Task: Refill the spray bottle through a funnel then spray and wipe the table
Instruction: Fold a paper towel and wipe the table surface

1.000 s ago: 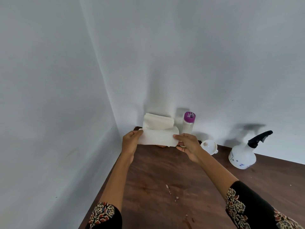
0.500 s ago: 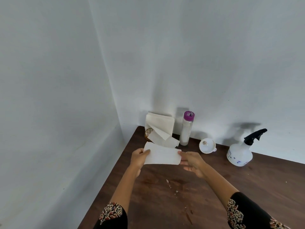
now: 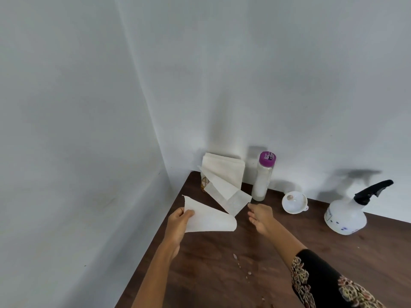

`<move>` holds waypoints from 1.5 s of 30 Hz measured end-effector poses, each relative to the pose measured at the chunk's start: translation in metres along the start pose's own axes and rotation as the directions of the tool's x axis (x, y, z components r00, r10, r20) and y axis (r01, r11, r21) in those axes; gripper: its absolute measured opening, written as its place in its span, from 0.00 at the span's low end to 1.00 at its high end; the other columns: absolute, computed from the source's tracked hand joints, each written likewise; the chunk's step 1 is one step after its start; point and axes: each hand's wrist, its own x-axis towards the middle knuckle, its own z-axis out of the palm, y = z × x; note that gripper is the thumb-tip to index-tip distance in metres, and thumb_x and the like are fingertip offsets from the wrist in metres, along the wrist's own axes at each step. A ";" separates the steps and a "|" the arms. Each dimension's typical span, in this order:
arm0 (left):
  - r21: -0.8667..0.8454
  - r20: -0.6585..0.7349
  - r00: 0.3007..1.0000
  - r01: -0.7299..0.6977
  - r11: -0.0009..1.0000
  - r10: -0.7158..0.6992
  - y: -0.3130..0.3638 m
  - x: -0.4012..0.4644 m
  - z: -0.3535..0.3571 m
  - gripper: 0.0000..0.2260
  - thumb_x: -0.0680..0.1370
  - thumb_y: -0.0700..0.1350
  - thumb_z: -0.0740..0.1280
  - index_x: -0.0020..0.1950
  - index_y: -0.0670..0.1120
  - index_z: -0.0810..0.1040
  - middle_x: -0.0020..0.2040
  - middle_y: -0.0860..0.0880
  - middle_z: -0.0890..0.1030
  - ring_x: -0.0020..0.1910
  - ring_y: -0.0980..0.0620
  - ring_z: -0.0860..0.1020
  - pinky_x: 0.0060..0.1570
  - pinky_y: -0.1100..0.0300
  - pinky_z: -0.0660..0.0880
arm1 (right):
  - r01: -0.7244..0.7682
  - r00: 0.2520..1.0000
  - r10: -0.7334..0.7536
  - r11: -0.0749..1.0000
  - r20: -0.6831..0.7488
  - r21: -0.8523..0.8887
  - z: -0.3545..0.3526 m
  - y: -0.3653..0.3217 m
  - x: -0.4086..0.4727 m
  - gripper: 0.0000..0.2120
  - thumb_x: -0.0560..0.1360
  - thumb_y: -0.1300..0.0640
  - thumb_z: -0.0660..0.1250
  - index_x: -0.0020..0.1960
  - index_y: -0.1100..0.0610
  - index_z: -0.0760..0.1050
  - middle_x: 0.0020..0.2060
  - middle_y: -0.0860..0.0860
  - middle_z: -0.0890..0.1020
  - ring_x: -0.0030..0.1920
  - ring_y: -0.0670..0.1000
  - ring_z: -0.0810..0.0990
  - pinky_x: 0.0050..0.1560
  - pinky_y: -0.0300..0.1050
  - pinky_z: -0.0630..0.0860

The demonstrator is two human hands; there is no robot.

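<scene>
Left hand (image 3: 179,221) pinches a thin white paper tissue sheet (image 3: 209,218), curling loose; right hand (image 3: 261,217) hangs relaxed, holding nothing.

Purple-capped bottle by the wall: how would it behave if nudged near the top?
The purple-capped bottle is tall and narrow, so it would probably tip rather than slide. White contents seem to fill most of it, likely adding weight. Once down, its round body would probably roll on the table.

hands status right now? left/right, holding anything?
Left hand: pinches the tissue sheet, lifted above the table.
Right hand: holds nothing, fingers loosely curled, just off the sheet's right edge.
</scene>
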 end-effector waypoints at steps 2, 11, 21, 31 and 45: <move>-0.004 -0.005 1.000 0.001 1.000 -0.001 0.000 0.007 -0.003 0.05 0.78 0.43 0.64 0.49 0.44 0.78 0.50 0.45 0.81 0.50 0.45 0.79 0.50 0.53 0.77 | -0.001 1.000 0.001 0.999 -0.019 0.039 0.014 -0.008 0.005 0.17 0.76 0.71 0.61 0.65 0.69 0.67 0.64 0.65 0.73 0.67 0.62 0.71 0.68 0.53 0.68; -0.026 0.003 1.000 0.017 1.000 -0.017 -0.003 0.022 -0.007 0.05 0.78 0.43 0.64 0.50 0.45 0.78 0.51 0.45 0.82 0.52 0.45 0.79 0.53 0.53 0.77 | 0.009 0.999 -0.011 0.998 0.031 0.061 0.052 -0.041 0.017 0.14 0.74 0.74 0.56 0.59 0.68 0.71 0.42 0.56 0.72 0.43 0.53 0.73 0.63 0.49 0.71; 0.009 0.076 0.996 0.034 0.999 -0.034 0.002 0.028 -0.002 0.07 0.77 0.44 0.65 0.53 0.43 0.79 0.54 0.43 0.81 0.54 0.43 0.79 0.59 0.47 0.76 | -0.070 0.997 0.071 0.996 0.016 -0.055 0.028 -0.022 0.004 0.19 0.77 0.62 0.61 0.67 0.63 0.65 0.63 0.62 0.72 0.64 0.60 0.72 0.64 0.52 0.69; 0.109 0.296 0.949 -0.146 0.983 0.108 0.033 -0.008 0.045 0.07 0.77 0.41 0.64 0.53 0.43 0.80 0.50 0.46 0.83 0.48 0.52 0.79 0.47 0.64 0.75 | -0.058 0.939 0.068 0.997 0.337 -0.041 -0.055 -0.001 -0.055 0.16 0.75 0.55 0.68 0.60 0.62 0.75 0.48 0.57 0.82 0.47 0.54 0.81 0.43 0.49 0.79; 0.398 0.437 0.834 -0.516 0.758 0.338 0.019 -0.066 0.063 0.15 0.75 0.41 0.68 0.57 0.59 0.79 0.54 0.55 0.80 0.48 0.57 0.76 0.56 0.57 0.76 | 0.509 0.858 -0.462 0.820 0.223 -0.261 -0.132 0.014 -0.130 0.17 0.68 0.67 0.74 0.56 0.61 0.80 0.40 0.50 0.85 0.37 0.42 0.82 0.40 0.28 0.77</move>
